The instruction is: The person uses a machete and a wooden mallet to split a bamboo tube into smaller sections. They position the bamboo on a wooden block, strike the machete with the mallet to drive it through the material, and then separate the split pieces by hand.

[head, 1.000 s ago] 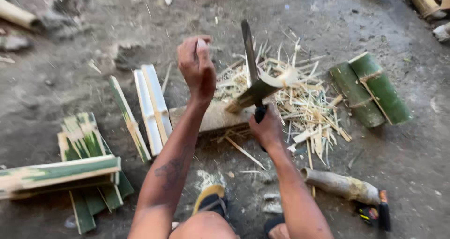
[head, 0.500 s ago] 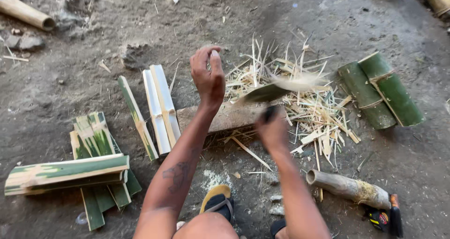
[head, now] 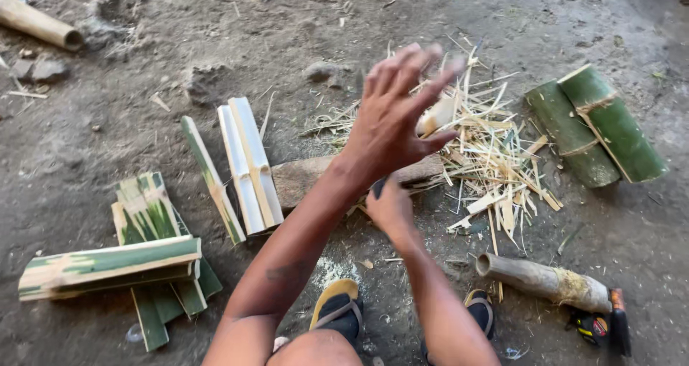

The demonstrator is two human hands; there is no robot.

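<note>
My left hand is raised above the ground with its fingers spread and nothing in it; it looks blurred. Below it, my right hand is closed around a dark knife handle; the blade is hidden behind my left hand. A pale split bamboo piece shows just past my left fingers, over a heap of bamboo shavings. A flat wooden block lies on the dirt under both hands.
Pale split bamboo halves and a green slat lie left of the block. Further left are stacked green slats and a bundle. Two tied green bamboo sections lie to the right, and a bamboo tube near my sandals.
The knife came down from upright to low behind my left hand. My left hand, closed on a small pale piece before, has opened with fingers spread.
</note>
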